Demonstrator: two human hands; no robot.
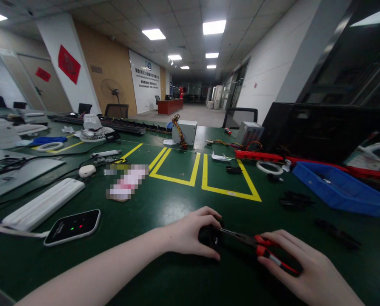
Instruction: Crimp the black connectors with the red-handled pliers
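My left hand (191, 231) is wrapped around a small black part (210, 238) that rests on the green table (164, 204) near its front edge. My right hand (304, 267) grips the red and black handles of a pair of pliers (263, 248). The pliers' dark jaws reach left and meet the black part. Exactly what the part is I cannot make out.
A white keyboard (44, 204), a white mouse (87, 171) and a black device with lit dots (73, 226) lie at left. A blue bin (339, 189) stands at right, with loose black parts (293, 199) beside it. Yellow tape outlines (228, 191) mark the middle; power supply boxes (185, 131) stand behind.
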